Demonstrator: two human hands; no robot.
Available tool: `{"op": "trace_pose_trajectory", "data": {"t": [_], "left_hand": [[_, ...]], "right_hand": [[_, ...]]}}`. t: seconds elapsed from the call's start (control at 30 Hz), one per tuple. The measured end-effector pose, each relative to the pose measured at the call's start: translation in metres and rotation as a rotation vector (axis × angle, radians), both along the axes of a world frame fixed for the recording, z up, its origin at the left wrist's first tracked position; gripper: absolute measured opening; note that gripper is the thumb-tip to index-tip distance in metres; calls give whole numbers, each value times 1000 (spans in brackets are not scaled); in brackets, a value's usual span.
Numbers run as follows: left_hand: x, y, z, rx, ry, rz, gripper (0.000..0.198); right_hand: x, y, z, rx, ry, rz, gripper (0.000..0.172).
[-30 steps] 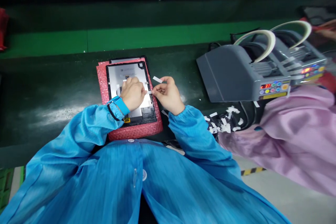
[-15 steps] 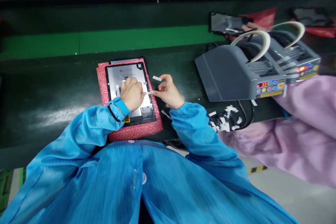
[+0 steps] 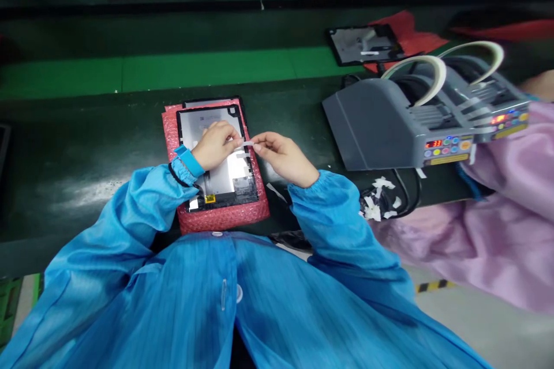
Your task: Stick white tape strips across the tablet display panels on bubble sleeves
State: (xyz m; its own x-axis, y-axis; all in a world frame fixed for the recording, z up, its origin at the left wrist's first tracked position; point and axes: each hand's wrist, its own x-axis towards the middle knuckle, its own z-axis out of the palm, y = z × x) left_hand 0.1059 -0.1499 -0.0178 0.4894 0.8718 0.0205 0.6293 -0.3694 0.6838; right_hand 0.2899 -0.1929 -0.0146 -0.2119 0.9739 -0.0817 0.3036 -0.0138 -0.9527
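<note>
A tablet screen panel (image 3: 223,184) lies back side up on pink bubble-wrap bags (image 3: 225,216), its black frame around a silvery plate. A short white tape strip (image 3: 246,143) spans between my two hands over the panel's right edge. My left hand (image 3: 217,144) rests above the panel, thumb and finger pinched at the strip's left end. From the right, my right hand (image 3: 285,157) pinches the other end, beyond the panel's edge. Just below the fingers, another pale strip (image 3: 243,155) lies across the panel's right border. My left hand and wrist hide part of the panel's left side.
Two grey tape dispensers (image 3: 376,121) stand at the right, beside cables and a pile of white tape scraps (image 3: 376,202). A co-worker's pink sleeve (image 3: 493,184) reaches in there. Behind are another panel (image 3: 363,45) on red wrapping and several wrapped panels on a shelf.
The strip that stuck up from my right hand is now stretched between both hands. A strip shows on the panel's right border below them. The co-worker's hand has left the back panel.
</note>
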Motion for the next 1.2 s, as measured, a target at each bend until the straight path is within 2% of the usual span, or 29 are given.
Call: {"op": "trace_pose_trajectory", "data": {"t": [0.1,0.23,0.4,0.5,0.63,0.8,0.93,1.07,1.2], "left_hand": [[-2,1,-2,-34,0,27,15],[0,-1,-1,-65,33,42,15],[13,-11,7,-39,265,145,17],[18,-15,10,-31,351,136,19],[18,-17,10,-29,394,119,21],[17,-17,7,1,396,107,20],[15,-18,7,16,366,143,12],[10,-18,6,39,268,148,10],[8,-18,3,32,253,83,15]], "right_hand": [[3,3,-2,33,-66,-81,23],[-2,9,-8,101,-175,-53,11],[-7,13,-24,213,-321,-102,11],[-7,14,-31,208,-356,-111,11],[-8,15,-31,171,-369,-112,11],[-11,19,-28,125,-403,-102,11],[-7,19,-29,93,-430,-152,12],[-3,3,-29,271,-444,-243,4],[-12,-26,-33,446,-550,-125,29]]}}
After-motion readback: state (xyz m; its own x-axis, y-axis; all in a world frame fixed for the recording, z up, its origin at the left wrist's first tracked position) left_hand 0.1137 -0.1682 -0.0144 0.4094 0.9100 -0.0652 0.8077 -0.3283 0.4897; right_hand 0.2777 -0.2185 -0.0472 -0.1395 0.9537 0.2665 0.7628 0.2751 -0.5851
